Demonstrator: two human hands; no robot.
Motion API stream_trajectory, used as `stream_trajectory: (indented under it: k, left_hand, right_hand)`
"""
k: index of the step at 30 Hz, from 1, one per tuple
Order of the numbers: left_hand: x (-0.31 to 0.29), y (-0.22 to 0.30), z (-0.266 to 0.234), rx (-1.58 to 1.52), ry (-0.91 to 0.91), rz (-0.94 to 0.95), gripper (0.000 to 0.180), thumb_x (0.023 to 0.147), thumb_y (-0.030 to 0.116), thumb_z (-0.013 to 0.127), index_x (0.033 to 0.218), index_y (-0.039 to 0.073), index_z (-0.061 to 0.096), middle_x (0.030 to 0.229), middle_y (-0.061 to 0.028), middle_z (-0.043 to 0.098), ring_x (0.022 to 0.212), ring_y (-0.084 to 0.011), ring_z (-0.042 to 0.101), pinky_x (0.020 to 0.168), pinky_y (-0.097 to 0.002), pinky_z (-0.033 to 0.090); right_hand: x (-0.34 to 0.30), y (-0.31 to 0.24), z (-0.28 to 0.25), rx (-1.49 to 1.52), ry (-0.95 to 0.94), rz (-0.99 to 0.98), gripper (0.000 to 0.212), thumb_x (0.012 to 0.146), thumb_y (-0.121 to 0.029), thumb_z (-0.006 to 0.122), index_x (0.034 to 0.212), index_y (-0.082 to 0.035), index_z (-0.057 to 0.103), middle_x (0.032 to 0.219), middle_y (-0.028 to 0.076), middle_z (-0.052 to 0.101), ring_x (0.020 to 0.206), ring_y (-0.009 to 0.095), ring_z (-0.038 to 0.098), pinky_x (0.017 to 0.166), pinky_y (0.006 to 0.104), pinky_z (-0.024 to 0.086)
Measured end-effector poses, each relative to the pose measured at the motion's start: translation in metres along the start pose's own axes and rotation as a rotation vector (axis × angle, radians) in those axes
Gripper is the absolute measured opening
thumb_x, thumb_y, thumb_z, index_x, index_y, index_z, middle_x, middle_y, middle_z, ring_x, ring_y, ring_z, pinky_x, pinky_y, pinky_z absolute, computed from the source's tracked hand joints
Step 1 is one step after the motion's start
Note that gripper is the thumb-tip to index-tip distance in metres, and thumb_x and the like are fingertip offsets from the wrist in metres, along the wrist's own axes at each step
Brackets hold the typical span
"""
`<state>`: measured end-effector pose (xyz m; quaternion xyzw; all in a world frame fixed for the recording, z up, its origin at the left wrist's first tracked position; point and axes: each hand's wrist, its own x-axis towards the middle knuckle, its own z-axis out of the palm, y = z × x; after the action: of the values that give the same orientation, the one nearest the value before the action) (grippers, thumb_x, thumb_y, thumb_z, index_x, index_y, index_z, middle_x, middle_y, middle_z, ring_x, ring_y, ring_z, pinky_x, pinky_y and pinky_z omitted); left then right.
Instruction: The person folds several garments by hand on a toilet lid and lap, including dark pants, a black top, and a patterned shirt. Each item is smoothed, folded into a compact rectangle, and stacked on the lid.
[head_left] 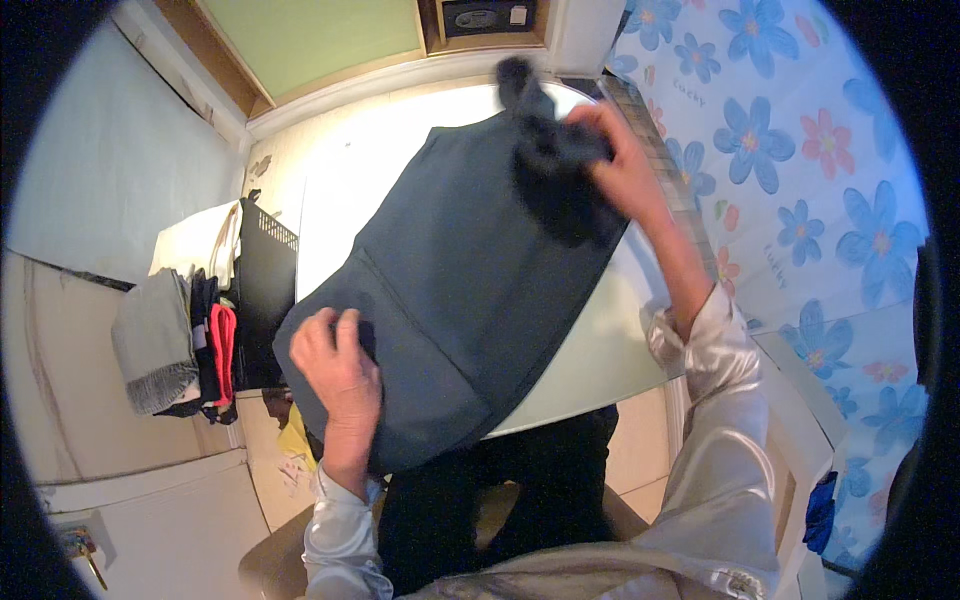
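Observation:
A dark grey apron (455, 230) lies spread at a slant across the white table (380, 155), its rounded lower end hanging over the near edge. A seam runs across its lower part. My left hand (340, 375) rests on that lower left part, fingers bent and apart. At the far right end, my right hand (622, 165) grips a bunched black strap (560, 140), raised over the cloth and casting a shadow on it. Motion blurs the strap, so its exact form cannot be made out.
Left of the table stands a black basket (262, 300) with folded clothes (165, 340) over its side. A flowered curtain (790, 190) hangs at the right. Beyond the table is a cabinet with a green panel (320, 45) and a small safe (487, 17).

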<state>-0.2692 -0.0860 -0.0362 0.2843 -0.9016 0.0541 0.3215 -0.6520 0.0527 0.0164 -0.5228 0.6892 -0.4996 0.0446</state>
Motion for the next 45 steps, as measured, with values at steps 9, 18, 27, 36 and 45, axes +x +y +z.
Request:
stream_trajectory:
  k: [9, 18, 27, 36, 45]
  left_hand:
    - [-0.010, 0.032, -0.015, -0.277, -0.201, -0.079, 0.040, 0.081, 0.013, 0.074, 0.117, 0.004, 0.062, 0.122, -0.0171, 0.055, 0.118, -0.0368, 0.050, 0.103, -0.0471, 0.036]
    - [-0.002, 0.036, -0.027, -0.330, -0.315, -0.083, 0.053, 0.076, 0.023, 0.079, 0.122, 0.005, 0.061, 0.127, -0.0199, 0.052, 0.123, -0.0389, 0.046, 0.108, -0.0516, 0.032]
    - [-0.017, 0.048, -0.012, -0.269, -0.200, -0.112, 0.052, 0.082, 0.026, 0.075, 0.127, 0.006, 0.058, 0.133, -0.0224, 0.050, 0.130, -0.0427, 0.042, 0.113, -0.0573, 0.025]
    - [-0.022, 0.048, 0.003, -0.272, -0.115, -0.164, 0.050, 0.083, 0.031, 0.074, 0.126, 0.009, 0.059, 0.132, -0.0186, 0.050, 0.130, -0.0395, 0.042, 0.113, -0.0578, 0.025]
    - [-0.022, 0.050, 0.014, -0.264, -0.089, -0.191, 0.050, 0.084, 0.035, 0.073, 0.127, 0.012, 0.059, 0.135, -0.0166, 0.049, 0.132, -0.0379, 0.040, 0.114, -0.0574, 0.023]
  right_hand:
    - [-0.076, -0.052, 0.047, -0.378, -0.291, -0.248, 0.058, 0.066, 0.012, 0.058, 0.121, -0.006, 0.054, 0.122, 0.015, 0.056, 0.111, 0.036, 0.052, 0.097, 0.0423, 0.044]
    - [-0.073, -0.070, 0.062, -0.357, -0.198, -0.168, 0.052, 0.069, 0.007, 0.062, 0.119, -0.005, 0.055, 0.124, 0.016, 0.052, 0.109, 0.038, 0.054, 0.095, 0.0454, 0.046]
    - [-0.110, -0.105, 0.062, -0.443, -0.323, -0.210, 0.043, 0.073, -0.006, 0.072, 0.113, -0.011, 0.058, 0.131, 0.014, 0.049, 0.113, 0.035, 0.051, 0.091, 0.0442, 0.044]
    - [-0.107, -0.092, 0.087, -0.756, -0.141, -0.364, 0.019, 0.077, -0.010, 0.067, 0.095, -0.014, 0.062, 0.101, 0.007, 0.055, 0.090, 0.027, 0.057, 0.072, 0.0386, 0.047]
    - [-0.103, -0.081, 0.106, -0.821, -0.036, -0.232, 0.018, 0.082, -0.005, 0.058, 0.098, -0.012, 0.062, 0.096, 0.011, 0.052, 0.088, 0.030, 0.056, 0.072, 0.0408, 0.048]
